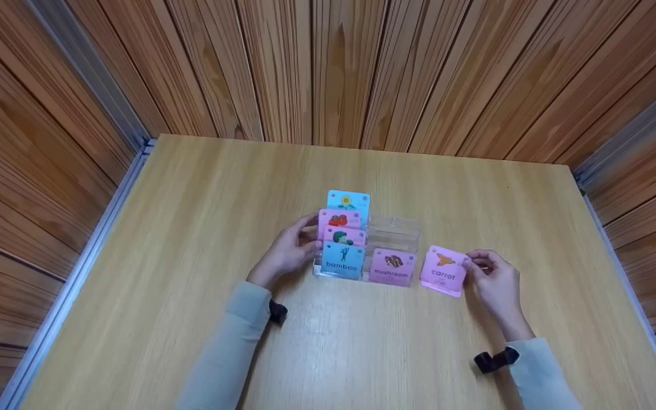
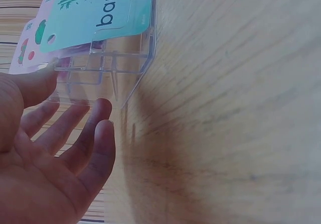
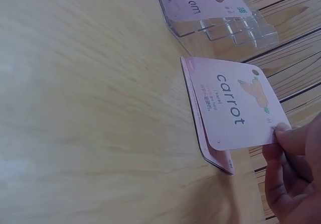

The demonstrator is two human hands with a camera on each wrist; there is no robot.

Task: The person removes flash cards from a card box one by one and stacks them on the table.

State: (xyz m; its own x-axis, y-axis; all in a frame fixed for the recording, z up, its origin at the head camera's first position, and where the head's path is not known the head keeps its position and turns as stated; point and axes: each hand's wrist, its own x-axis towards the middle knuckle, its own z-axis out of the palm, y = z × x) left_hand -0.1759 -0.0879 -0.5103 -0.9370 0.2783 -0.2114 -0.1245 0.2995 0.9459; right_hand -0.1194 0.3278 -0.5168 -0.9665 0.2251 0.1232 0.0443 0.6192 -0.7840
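A clear stepped card rack point(image 1: 393, 225) stands mid-table. Its left column holds a blue bamboo card point(image 1: 343, 262) in front, a pink card with a green vegetable point(image 1: 345, 236), a pink tomato card point(image 1: 338, 219) and a blue sunflower card point(image 1: 349, 201) at the back. A pink mushroom card point(image 1: 392, 267) sits front right. My left hand point(image 1: 291, 247) is at the rack's left side, thumb at its edge, the other fingers loosely spread. Right of the rack, my right hand point(image 1: 496, 285) pinches a pink carrot card point(image 3: 235, 103) by its upper corner, tilted up over another pink card point(image 3: 218, 159).
The wooden table point(image 1: 203, 239) carries the rack and cards. Wood-panelled walls point(image 1: 339, 74) enclose it at the back and both sides, with metal rails point(image 1: 80, 256) along the side edges. A black wrist camera point(image 1: 496, 360) hangs from the right sleeve.
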